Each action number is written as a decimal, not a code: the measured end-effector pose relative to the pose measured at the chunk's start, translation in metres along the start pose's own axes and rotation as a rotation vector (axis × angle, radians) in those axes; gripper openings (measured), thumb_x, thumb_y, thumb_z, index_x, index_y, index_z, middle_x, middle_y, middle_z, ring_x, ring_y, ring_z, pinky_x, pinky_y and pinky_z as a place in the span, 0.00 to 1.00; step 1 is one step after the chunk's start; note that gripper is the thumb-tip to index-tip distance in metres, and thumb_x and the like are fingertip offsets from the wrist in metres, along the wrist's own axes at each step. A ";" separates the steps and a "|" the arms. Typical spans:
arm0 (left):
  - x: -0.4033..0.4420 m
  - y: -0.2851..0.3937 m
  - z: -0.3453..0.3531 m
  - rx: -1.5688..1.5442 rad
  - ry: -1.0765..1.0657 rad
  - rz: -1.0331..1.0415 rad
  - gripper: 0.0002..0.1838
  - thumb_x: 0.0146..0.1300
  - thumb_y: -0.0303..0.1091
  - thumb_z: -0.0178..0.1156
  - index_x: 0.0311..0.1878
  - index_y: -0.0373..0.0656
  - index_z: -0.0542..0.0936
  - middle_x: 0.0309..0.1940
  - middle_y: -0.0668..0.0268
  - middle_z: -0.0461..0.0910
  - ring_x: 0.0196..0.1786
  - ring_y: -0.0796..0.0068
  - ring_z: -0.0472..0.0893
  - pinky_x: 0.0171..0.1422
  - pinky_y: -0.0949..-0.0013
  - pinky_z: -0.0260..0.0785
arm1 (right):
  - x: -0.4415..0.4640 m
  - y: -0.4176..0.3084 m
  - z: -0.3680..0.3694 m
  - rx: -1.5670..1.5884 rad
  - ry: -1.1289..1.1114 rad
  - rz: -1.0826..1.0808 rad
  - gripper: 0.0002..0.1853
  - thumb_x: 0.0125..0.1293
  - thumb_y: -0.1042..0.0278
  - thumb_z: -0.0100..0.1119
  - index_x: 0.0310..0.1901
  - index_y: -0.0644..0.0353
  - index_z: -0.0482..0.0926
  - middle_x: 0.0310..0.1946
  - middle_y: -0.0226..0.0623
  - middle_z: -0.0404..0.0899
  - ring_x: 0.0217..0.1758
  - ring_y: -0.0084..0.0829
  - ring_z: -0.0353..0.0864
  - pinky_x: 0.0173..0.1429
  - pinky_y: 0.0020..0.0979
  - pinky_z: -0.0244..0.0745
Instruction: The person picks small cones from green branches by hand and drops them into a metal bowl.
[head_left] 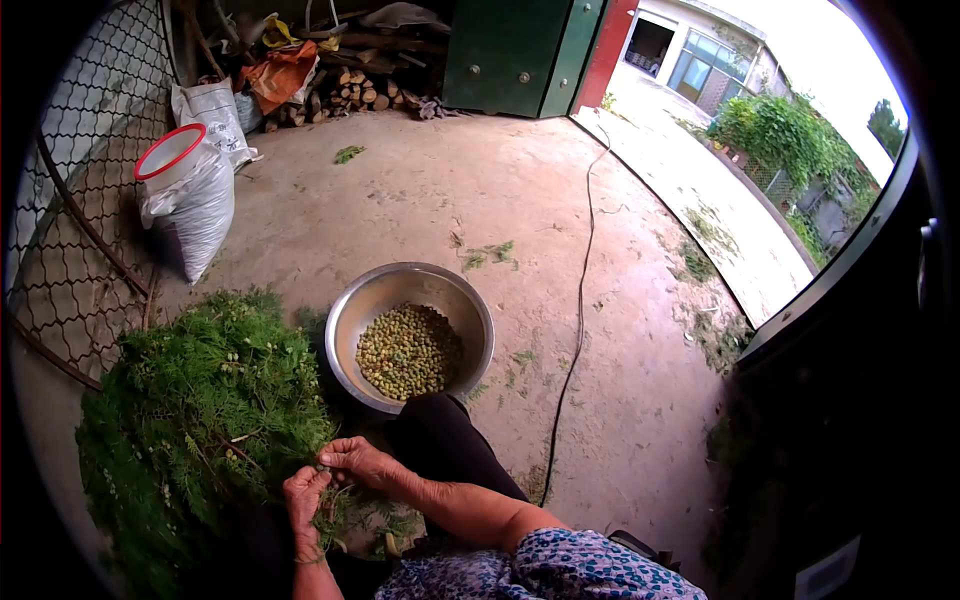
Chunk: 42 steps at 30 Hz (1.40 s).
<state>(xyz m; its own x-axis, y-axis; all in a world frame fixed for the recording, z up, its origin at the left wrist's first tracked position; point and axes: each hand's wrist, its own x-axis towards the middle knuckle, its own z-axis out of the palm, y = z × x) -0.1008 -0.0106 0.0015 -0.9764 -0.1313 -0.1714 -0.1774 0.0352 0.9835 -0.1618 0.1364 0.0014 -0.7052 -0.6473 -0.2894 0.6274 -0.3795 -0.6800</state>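
My left hand (304, 496) is closed around a leafy green sprig (328, 515), whose foliage hangs between my two hands. My right hand (362, 462) meets it with thumb and fingers pinched together; what lies between those fingertips is too small to make out. Both hands are at the right edge of a large heap of feathery evergreen branches (210, 390), dotted with small pale green cones. Just beyond my knee stands a wide metal basin (480, 350), partly filled with small round yellow-green cones (405, 350).
A white sack (195, 210) with a red-rimmed opening leans by the wire mesh (90, 190) at left. Chopped firewood (360, 92) is stacked at the back, beside a green metal door (505, 55). A black cable (582, 300) crosses the concrete floor on the right.
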 end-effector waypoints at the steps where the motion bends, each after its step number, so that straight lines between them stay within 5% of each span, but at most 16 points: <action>1: -0.002 0.004 0.002 -0.080 -0.003 -0.056 0.08 0.55 0.27 0.60 0.22 0.38 0.74 0.15 0.74 0.70 0.17 0.88 0.64 0.20 0.80 0.54 | 0.001 0.001 -0.001 -0.001 -0.010 0.027 0.08 0.59 0.64 0.59 0.31 0.60 0.75 0.16 0.26 0.72 0.16 0.18 0.69 0.19 0.19 0.63; 10: -0.008 0.025 0.007 -0.239 -0.098 -0.134 0.07 0.56 0.29 0.60 0.32 0.35 0.77 0.20 0.70 0.76 0.21 0.84 0.72 0.23 0.80 0.61 | -0.014 -0.003 0.005 0.148 -0.136 0.053 0.17 0.62 0.52 0.53 0.24 0.56 0.66 0.11 0.23 0.61 0.11 0.18 0.55 0.17 0.21 0.51; 16: -0.007 0.018 0.004 -0.249 -0.158 -0.183 0.08 0.57 0.30 0.60 0.33 0.34 0.77 0.20 0.68 0.76 0.20 0.83 0.72 0.22 0.80 0.61 | -0.016 -0.002 0.012 0.075 0.055 0.115 0.16 0.65 0.53 0.48 0.26 0.55 0.65 0.12 0.24 0.61 0.12 0.18 0.55 0.17 0.22 0.51; 23: -0.009 0.024 0.010 -0.221 -0.143 -0.168 0.08 0.57 0.32 0.59 0.32 0.35 0.78 0.18 0.69 0.75 0.17 0.85 0.68 0.20 0.80 0.56 | -0.028 -0.014 0.016 0.267 0.032 0.245 0.14 0.67 0.57 0.44 0.27 0.56 0.65 0.12 0.23 0.58 0.12 0.18 0.56 0.17 0.22 0.52; 25: -0.008 0.022 0.010 -0.197 -0.151 -0.153 0.10 0.60 0.35 0.57 0.25 0.42 0.73 0.15 0.72 0.72 0.12 0.87 0.65 0.14 0.82 0.54 | -0.027 -0.010 0.013 0.016 0.026 0.075 0.13 0.67 0.58 0.43 0.30 0.57 0.66 0.15 0.24 0.60 0.15 0.17 0.58 0.19 0.20 0.53; 29: -0.009 0.026 0.011 -0.291 -0.027 -0.153 0.08 0.58 0.32 0.59 0.26 0.39 0.74 0.15 0.75 0.70 0.15 0.87 0.62 0.18 0.79 0.51 | -0.019 -0.010 0.008 -0.123 -0.020 -0.022 0.12 0.67 0.59 0.42 0.33 0.58 0.68 0.19 0.25 0.63 0.20 0.15 0.62 0.22 0.18 0.57; 31: -0.006 0.022 0.010 -0.283 0.010 -0.128 0.09 0.58 0.31 0.58 0.24 0.41 0.73 0.15 0.77 0.67 0.15 0.88 0.61 0.18 0.79 0.49 | -0.016 -0.008 0.014 -0.217 0.034 -0.164 0.10 0.66 0.60 0.45 0.34 0.58 0.69 0.19 0.23 0.65 0.20 0.15 0.62 0.23 0.18 0.58; 33: -0.004 0.015 0.010 -0.310 0.006 -0.130 0.10 0.58 0.31 0.58 0.23 0.41 0.72 0.15 0.78 0.67 0.17 0.89 0.61 0.19 0.80 0.51 | -0.019 -0.014 0.019 -0.089 0.010 -0.017 0.08 0.64 0.63 0.51 0.34 0.58 0.71 0.20 0.23 0.67 0.20 0.16 0.64 0.23 0.18 0.61; 42: -0.005 0.018 0.011 -0.218 -0.043 -0.149 0.08 0.57 0.32 0.60 0.27 0.38 0.76 0.19 0.76 0.71 0.20 0.88 0.65 0.23 0.81 0.57 | -0.010 -0.005 0.005 -0.307 0.065 -0.021 0.08 0.63 0.64 0.54 0.32 0.61 0.73 0.20 0.25 0.71 0.20 0.16 0.67 0.23 0.18 0.65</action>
<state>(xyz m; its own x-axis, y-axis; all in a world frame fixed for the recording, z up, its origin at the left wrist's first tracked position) -0.1007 0.0015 0.0198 -0.9468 -0.0763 -0.3128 -0.2933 -0.1966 0.9356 -0.1561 0.1411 0.0113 -0.7429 -0.5939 -0.3087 0.4901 -0.1684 -0.8553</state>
